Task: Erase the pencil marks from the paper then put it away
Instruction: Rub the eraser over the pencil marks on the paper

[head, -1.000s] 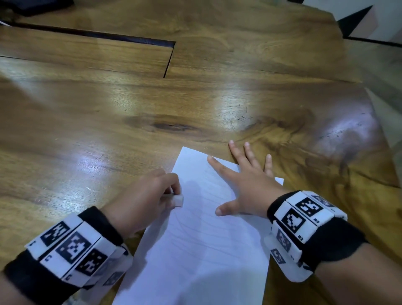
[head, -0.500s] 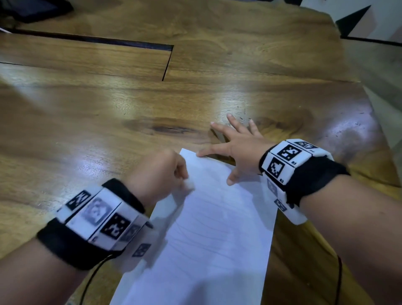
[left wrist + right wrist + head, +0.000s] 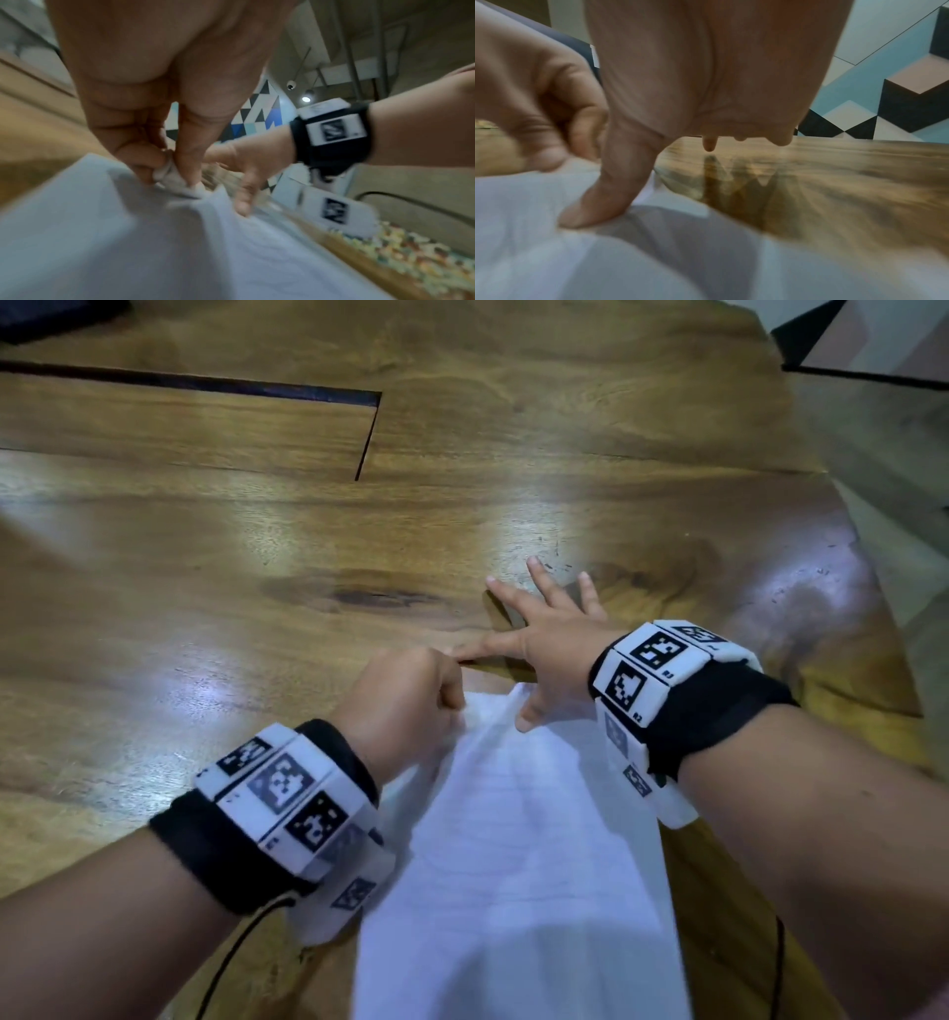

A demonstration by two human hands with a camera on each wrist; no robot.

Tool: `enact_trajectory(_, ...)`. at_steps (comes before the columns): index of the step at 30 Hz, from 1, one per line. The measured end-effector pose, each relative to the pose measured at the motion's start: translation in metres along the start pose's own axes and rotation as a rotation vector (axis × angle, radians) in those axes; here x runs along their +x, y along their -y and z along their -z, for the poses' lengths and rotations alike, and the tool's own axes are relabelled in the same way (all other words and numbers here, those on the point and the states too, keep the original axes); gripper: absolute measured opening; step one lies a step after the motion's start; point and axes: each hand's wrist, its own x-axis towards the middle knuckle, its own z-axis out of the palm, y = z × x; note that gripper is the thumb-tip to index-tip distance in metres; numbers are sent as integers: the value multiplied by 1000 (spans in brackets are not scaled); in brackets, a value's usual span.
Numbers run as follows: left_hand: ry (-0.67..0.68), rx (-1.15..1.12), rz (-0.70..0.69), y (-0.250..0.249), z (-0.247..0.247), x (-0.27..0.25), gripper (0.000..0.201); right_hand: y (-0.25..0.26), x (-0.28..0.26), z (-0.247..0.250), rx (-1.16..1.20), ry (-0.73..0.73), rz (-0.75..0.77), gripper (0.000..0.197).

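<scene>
A white sheet of paper (image 3: 524, 865) with faint pencil lines lies on the wooden table (image 3: 257, 546), running towards me. My left hand (image 3: 411, 695) is curled at the sheet's far left corner. In the left wrist view its fingertips pinch a small white eraser (image 3: 169, 176) pressed onto the paper (image 3: 128, 243), which is rucked up there. My right hand (image 3: 544, 634) is spread flat. Its thumb (image 3: 603, 199) presses the paper (image 3: 577, 263) near the far edge, and its fingers lie on bare wood beyond the sheet.
A long dark slot (image 3: 205, 385) crosses the tabletop at the far left, and a dark object (image 3: 51, 315) sits at the far left corner. The table's right edge (image 3: 883, 588) drops to the floor. A black cable (image 3: 231, 963) hangs from my left wristband.
Both hands moved up the sheet to its far end. The right hand went from flat on the paper to fingers on the wood with only the thumb on it. The far edge is now rucked.
</scene>
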Motion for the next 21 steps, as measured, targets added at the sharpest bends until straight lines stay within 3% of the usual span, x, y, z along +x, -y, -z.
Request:
enact_trajectory(3, -91, -27, 24, 3, 13, 13, 8, 1, 0, 0, -28, 27, -9, 90)
enact_trajectory(9, -93, -10, 2, 11, 16, -1, 10, -1, 1, -5, 55, -5, 30, 92)
enact_trajectory(15, 53, -148, 66, 14, -9, -35, 10, -3, -2, -9, 87, -12, 111, 85)
enact_trajectory(21, 120, -169, 51, 31, -3, -20, 3, -3, -9, -11, -34, 25, 74, 86)
